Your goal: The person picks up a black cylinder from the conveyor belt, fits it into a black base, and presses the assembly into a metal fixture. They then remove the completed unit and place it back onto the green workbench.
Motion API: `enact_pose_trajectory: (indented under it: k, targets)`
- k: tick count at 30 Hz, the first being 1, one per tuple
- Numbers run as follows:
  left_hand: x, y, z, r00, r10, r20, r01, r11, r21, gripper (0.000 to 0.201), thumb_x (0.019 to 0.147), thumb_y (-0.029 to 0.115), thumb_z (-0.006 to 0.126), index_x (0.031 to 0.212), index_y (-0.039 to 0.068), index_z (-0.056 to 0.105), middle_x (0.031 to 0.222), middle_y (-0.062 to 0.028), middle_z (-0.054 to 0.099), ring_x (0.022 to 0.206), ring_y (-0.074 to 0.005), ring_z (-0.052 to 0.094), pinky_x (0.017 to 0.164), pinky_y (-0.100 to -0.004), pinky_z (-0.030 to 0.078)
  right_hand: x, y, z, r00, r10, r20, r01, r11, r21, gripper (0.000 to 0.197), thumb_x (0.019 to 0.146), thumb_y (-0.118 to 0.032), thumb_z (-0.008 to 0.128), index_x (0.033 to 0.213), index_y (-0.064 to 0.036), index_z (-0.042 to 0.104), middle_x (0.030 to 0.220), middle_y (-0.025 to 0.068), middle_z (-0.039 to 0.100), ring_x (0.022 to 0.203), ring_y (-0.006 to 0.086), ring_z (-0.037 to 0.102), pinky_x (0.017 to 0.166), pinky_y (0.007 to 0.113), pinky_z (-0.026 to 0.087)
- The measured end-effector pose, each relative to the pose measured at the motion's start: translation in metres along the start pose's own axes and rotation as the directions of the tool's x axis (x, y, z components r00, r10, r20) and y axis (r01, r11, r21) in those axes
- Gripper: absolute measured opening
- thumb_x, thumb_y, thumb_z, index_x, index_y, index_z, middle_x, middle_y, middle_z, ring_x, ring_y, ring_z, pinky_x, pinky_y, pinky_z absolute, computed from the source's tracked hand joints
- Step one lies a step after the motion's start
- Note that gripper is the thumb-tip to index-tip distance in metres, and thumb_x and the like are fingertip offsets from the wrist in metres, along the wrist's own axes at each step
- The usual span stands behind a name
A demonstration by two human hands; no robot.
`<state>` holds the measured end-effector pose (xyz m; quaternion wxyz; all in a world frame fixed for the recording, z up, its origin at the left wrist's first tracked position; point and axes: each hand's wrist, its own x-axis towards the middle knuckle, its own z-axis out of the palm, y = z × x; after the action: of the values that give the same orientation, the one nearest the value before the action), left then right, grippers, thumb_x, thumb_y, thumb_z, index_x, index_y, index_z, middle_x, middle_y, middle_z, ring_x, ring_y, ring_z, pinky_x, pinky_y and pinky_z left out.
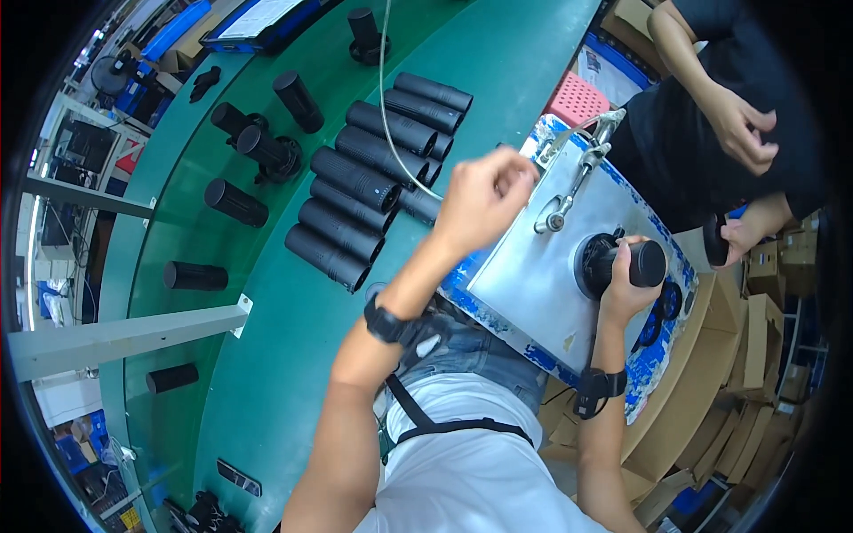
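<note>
My right hand [633, 282] is wrapped round a black cylinder [649, 263], which has a round black flanged base [593, 265] against a silver metal plate [520, 280]. My left hand [487, 197] is raised over the plate's left edge, fingers curled in. Whether anything is inside them is hidden. Close to its fingertips, a metal clamp-like linkage [573, 186] with a round end runs along the plate. Several black ribbed tubes [355, 178] lie side by side on the green table [267, 333], left of my left hand.
Black cylinders [235, 202] are spread along a green conveyor belt [191, 235]. A thin pale hose [384, 98] hangs across the table. Another person's hand [742, 133] is at the upper right. Black rings [659, 313] lie beside the plate, near an open cardboard box [684, 382].
</note>
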<state>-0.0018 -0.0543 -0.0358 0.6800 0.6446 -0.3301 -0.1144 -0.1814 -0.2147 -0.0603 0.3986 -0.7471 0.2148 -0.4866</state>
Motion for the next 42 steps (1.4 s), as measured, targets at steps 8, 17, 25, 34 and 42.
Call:
enact_pose_trajectory:
  k: [8,17,25,34,42]
  targets:
    - [0.088,-0.06,0.017,0.976,-0.111,0.187,-0.057,0.7,0.712,0.027,0.081,0.018,0.056,0.098,0.001,0.068,0.089,-0.014,0.071,0.087,-0.0274,0.068,0.078,-0.0385,0.05,0.013,0.008,-0.019,0.956,-0.027,0.292,-0.035,0.978,0.205,0.026,0.08,-0.001,0.06,0.104,-0.0013,0.052,0.092,0.01,0.06,0.087,0.0196,0.058,0.089,0.035,0.046]
    - [0.084,-0.065,0.022,0.823,-0.537,0.184,0.096,0.451,0.887,0.036,0.078,0.02,0.054,0.107,0.006,0.07,0.113,-0.0193,0.066,0.108,-0.0321,0.063,0.096,-0.0422,0.042,0.014,0.011,-0.015,0.97,-0.008,0.243,-0.045,0.976,0.211,0.031,0.077,-0.004,0.061,0.106,-0.0005,0.05,0.092,0.0112,0.059,0.087,0.0205,0.058,0.089,0.035,0.046]
    - [0.077,-0.095,-0.003,0.78,-0.536,0.323,0.074,0.59,0.804,0.043,0.079,0.028,0.057,0.111,0.003,0.067,0.118,-0.0202,0.064,0.113,-0.0355,0.059,0.102,-0.0438,0.041,0.021,0.007,-0.024,0.977,0.035,0.212,-0.054,0.995,0.087,0.031,0.075,-0.004,0.065,0.105,-0.0001,0.055,0.091,0.01,0.064,0.09,0.0191,0.061,0.09,0.034,0.045]
    - [-0.043,0.138,-0.014,0.709,0.686,0.166,-0.703,0.665,0.253,0.06,0.072,0.023,0.073,0.123,0.001,0.052,0.106,-0.0195,0.061,0.105,-0.0385,0.055,0.093,-0.0438,0.042,0.052,-0.163,-0.036,0.883,-0.342,0.322,0.257,0.925,0.28,0.058,0.076,-0.046,0.069,0.108,-0.0013,0.052,0.112,0.0158,0.058,0.103,0.0241,0.055,0.092,0.038,0.043]
    - [-0.139,0.079,-0.08,0.955,0.034,0.296,-0.007,0.996,-0.093,0.089,0.07,0.022,0.083,0.142,0.003,0.034,0.122,-0.0098,0.054,0.114,-0.0179,0.053,0.094,-0.033,0.044,-0.05,-0.124,-0.011,0.747,-0.012,0.665,-0.217,0.941,0.26,0.083,0.072,-0.057,0.072,0.13,-0.0019,0.048,0.139,0.0155,0.044,0.13,0.0277,0.042,0.105,0.039,0.032]
